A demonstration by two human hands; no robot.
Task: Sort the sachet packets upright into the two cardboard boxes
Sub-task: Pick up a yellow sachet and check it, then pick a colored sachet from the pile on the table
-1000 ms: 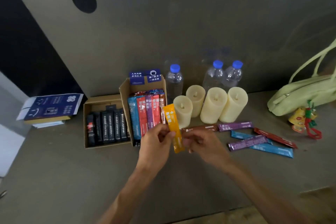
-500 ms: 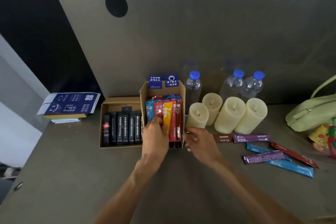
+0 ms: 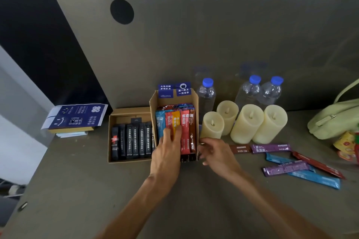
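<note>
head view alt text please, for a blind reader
A person's left hand rests on colourful sachets standing in the taller cardboard box, the right hand beside it. A lower box holds black sachets; loose sachets lie rightward, near four candles and water bottles.

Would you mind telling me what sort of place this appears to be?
Probably an indoor makeshift workbench, not a shop: a grey table against a grey panel with round holes, holding mixed items such as pillar candles, water bottles and a green handbag.
</note>
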